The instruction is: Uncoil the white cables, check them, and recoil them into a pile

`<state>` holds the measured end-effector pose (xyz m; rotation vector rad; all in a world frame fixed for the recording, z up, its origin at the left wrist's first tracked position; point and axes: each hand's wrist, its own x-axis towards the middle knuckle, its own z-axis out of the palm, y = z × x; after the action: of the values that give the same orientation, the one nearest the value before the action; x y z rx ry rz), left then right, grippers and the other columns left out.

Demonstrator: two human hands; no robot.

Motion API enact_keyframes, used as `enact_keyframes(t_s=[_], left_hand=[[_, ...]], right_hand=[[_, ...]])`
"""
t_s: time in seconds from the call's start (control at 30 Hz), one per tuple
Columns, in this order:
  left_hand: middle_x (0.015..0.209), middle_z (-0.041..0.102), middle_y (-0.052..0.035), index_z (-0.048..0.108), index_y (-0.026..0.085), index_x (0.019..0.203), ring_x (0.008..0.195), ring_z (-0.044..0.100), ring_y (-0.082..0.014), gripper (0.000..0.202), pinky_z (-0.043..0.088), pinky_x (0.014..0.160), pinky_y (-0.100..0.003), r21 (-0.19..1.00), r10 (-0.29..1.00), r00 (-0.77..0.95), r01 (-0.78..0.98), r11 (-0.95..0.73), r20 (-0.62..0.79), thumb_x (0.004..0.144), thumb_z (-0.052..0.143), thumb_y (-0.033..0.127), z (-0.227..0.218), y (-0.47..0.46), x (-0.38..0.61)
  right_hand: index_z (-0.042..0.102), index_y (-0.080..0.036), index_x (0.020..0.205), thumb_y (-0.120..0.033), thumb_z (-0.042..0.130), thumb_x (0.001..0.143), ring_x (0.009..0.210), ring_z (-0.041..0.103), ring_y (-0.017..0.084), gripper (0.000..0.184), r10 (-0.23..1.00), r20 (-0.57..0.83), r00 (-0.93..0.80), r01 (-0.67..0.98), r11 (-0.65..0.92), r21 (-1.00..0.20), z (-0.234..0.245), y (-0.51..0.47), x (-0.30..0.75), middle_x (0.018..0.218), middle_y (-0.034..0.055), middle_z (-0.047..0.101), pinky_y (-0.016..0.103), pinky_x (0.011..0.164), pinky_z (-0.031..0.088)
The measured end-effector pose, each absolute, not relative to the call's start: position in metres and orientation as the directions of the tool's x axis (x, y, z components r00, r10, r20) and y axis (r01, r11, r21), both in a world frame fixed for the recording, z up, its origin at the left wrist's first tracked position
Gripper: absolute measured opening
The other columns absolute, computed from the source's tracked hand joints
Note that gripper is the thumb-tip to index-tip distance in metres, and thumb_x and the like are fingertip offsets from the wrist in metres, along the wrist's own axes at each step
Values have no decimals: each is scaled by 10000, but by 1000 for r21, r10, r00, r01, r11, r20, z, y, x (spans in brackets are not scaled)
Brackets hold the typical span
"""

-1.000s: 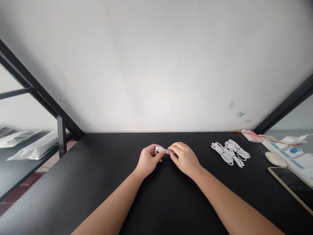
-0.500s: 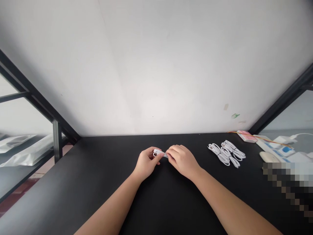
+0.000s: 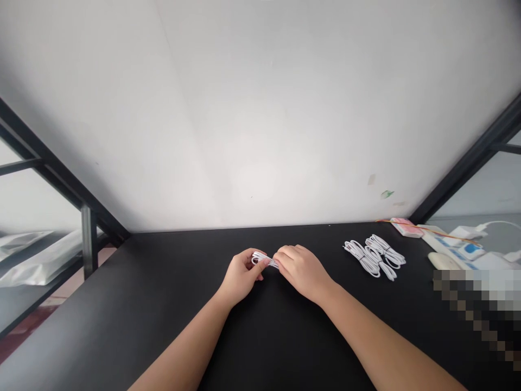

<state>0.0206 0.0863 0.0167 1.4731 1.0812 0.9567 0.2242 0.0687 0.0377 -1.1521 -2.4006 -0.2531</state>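
Note:
A white cable (image 3: 260,257), folded into a small bundle of loops, is held up between my two hands over the black tabletop (image 3: 171,277). My left hand (image 3: 242,276) pinches its looped end, thumb on the near side and fingers behind. My right hand (image 3: 302,271) is closed round the other end, which its fingers mostly hide. To the right of my right hand, two coiled white cables (image 3: 363,258) lie against each other on the table, each with a dark band round the middle.
A white power strip (image 3: 442,243) with plugs, a pink-and-white box (image 3: 407,227) and a pale computer mouse (image 3: 443,260) lie at the right. Black metal frames (image 3: 89,239) edge both sides. A white wall (image 3: 252,136) rises behind. Plastic bags (image 3: 44,260) lie on a shelf at the left.
Both hands keep their hold on the cable bundle; the right fingers have shifted slightly around its end. The whole view has turned a little.

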Motion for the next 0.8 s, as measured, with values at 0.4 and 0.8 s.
enact_keyframes(t_s=[0.4,0.8], left_hand=[[783,644,-13,682,152,993,557,558,-87,378,491,547,-226,990,931,365,127,-64,13,848,716,500,16,87,19],[796,653,-17,683,160,1000,576,557,-89,350,491,557,-228,987,929,370,152,-61,1,847,720,473,14,87,20]], right_hand=[[652,-192,977,-153,466,1018,778,619,167,194,686,485,-543,739,664,-113,39,67,226,915,39,685,327,731,414],[604,-194,883,-180,509,994,769,609,182,147,744,422,-518,736,639,-223,40,68,228,868,44,655,322,719,452]])
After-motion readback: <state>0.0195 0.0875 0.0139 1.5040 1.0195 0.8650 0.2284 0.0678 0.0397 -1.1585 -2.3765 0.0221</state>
